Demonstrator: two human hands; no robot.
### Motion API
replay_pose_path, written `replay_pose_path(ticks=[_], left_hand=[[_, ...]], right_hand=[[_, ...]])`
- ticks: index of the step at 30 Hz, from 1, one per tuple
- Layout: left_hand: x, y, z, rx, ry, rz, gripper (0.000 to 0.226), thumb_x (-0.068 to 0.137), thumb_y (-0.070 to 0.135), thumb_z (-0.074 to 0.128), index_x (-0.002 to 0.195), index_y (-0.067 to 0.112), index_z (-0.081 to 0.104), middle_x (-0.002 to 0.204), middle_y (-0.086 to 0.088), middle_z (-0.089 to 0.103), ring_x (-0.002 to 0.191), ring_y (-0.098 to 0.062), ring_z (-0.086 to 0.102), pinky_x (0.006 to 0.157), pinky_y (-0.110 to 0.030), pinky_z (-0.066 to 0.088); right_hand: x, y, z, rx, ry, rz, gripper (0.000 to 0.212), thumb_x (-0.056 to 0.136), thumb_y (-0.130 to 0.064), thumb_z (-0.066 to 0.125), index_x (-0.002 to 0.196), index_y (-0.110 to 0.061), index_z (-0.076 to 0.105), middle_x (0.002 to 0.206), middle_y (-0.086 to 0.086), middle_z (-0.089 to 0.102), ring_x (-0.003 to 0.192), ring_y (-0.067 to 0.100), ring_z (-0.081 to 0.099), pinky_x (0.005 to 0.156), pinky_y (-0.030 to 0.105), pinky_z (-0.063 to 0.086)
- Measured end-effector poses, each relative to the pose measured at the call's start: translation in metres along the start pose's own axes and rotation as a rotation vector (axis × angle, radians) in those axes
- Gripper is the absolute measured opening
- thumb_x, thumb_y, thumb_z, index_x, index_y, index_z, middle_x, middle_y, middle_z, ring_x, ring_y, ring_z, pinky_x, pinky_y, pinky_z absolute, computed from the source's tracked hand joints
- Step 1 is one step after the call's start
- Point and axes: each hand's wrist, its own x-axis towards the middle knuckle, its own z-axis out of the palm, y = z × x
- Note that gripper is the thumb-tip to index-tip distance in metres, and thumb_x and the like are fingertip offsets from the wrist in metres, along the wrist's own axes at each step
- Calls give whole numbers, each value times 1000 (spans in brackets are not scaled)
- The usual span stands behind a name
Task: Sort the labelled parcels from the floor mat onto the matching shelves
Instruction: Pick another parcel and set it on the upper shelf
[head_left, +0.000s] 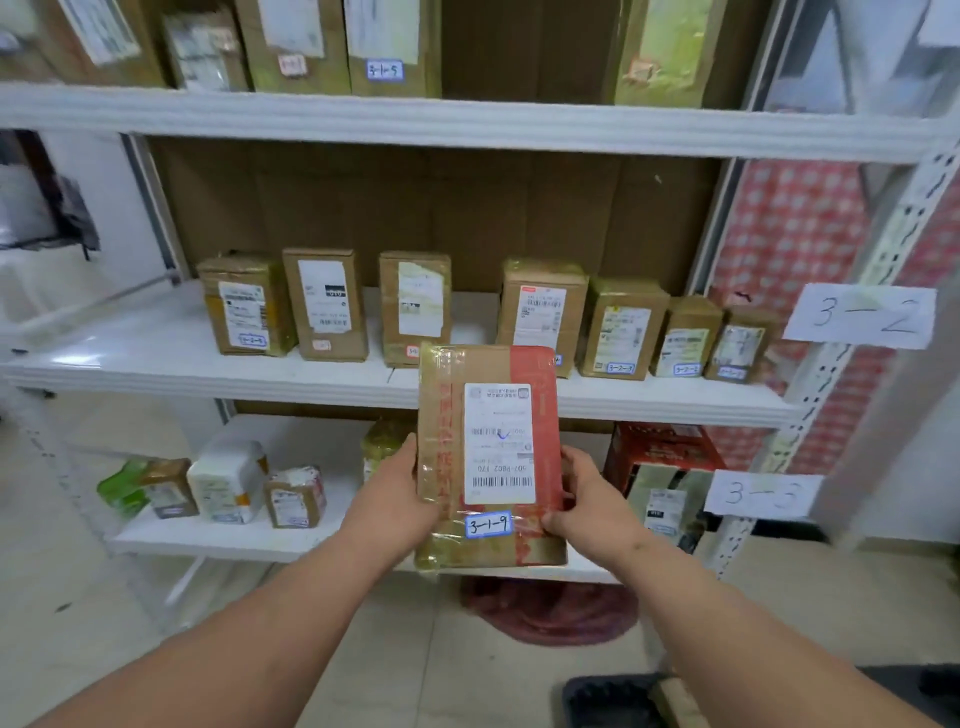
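Body in view: two forearms plus both hands, nothing else of the person. Left hand (400, 480) and right hand (582, 499) are both bare: no gloves, no rings, no tape or bandage on the fingers. Wrists bare too, no watch, strap or bracelet on either side. Forearms are uncovered all the way to the bottom edge of the frame, so no sleeve or cuff shows (if there is a sleeve, it ends above the frame edge). Nails look short and unpainted where visible, mostly the left thumb. A few small marks on the right forearm near the wrist, too blurred to tell what they are.
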Motion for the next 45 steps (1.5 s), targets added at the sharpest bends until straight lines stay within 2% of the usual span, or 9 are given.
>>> replay_pose_path(ticks=[4, 9, 17, 22, 33, 36, 39, 43, 45], left_hand=[[-7, 30, -21, 14, 67, 85, 44, 87, 35, 63, 125, 47, 45, 112, 23, 64, 102, -7, 63, 87, -34, 52], [-13, 55, -42, 103, 170, 106, 74, 91, 22, 62, 143, 53, 20, 114, 23, 66, 95, -6, 65, 80, -30, 54], [-24, 88, -75, 166, 245, 165, 92, 93, 23, 62, 152, 50, -2, 104, 14, 64, 79, -4, 63, 64, -20, 48], [-25, 96, -90, 246, 259, 182, 99, 93, 26, 64, 152, 48, -13, 128, 11, 63, 85, -5, 64, 72, -25, 55], [-16, 89, -100, 181, 243, 135, 96, 92, 36, 63, 157, 36, -8, 140, 6, 56, 91, -7, 66, 71, -25, 52], [-13, 85, -105, 125, 261, 117, 86, 91, 38, 64, 158, 33, 11, 142, 7, 53, 105, -12, 64, 79, -27, 51], [-11, 82, -112, 145, 259, 191, 57, 91, 38, 63, 143, 40, 40, 130, 10, 58, 106, -14, 61, 93, -41, 53], [-5, 75, -134, 78, 266, 225, 51, 91, 38, 62, 137, 47, 42, 127, 13, 59, 106, -14, 61, 93, -47, 54], [-2, 71, -150, 34, 266, 249, 55, 93, 34, 61, 140, 49, 36, 127, 16, 59, 107, -12, 62, 95, -43, 53]], right_hand=[[-7, -32, -21, -39, 49, -86, 82, 82, -8, 65, 149, -33, 26, 132, -12, 59, 117, 10, 59, 100, 32, 48], [-20, -67, -41, -76, 117, -178, 81, 88, -4, 57, 148, -44, 20, 118, -15, 62, 100, 9, 65, 86, 34, 55], [-34, -106, -59, -84, 190, -293, 79, 93, -3, 55, 151, -42, 17, 125, -16, 56, 102, 10, 56, 91, 34, 52], [-39, -121, -62, -69, 185, -317, 83, 95, -6, 56, 151, -46, 10, 126, -17, 52, 108, 10, 56, 93, 36, 53], [-40, -127, -60, -71, 143, -298, 80, 95, -5, 56, 152, -42, 13, 115, -15, 53, 88, -2, 58, 71, 23, 54], [-38, -128, -54, -88, 141, -282, 79, 95, -5, 56, 152, -41, 14, 116, -13, 54, 92, 2, 58, 70, 20, 52], [-35, -134, -45, -84, 142, -279, 78, 96, -5, 56, 152, -40, 14, 115, -15, 54, 87, -2, 55, 62, 13, 46], [-29, -155, -30, -60, 157, -286, 78, 97, -7, 55, 152, -41, 11, 118, -15, 52, 101, 5, 53, 66, 18, 49], [-23, -169, -19, -49, 181, -297, 79, 97, -7, 55, 151, -42, 11, 118, -17, 50, 107, 8, 53, 78, 24, 52]])
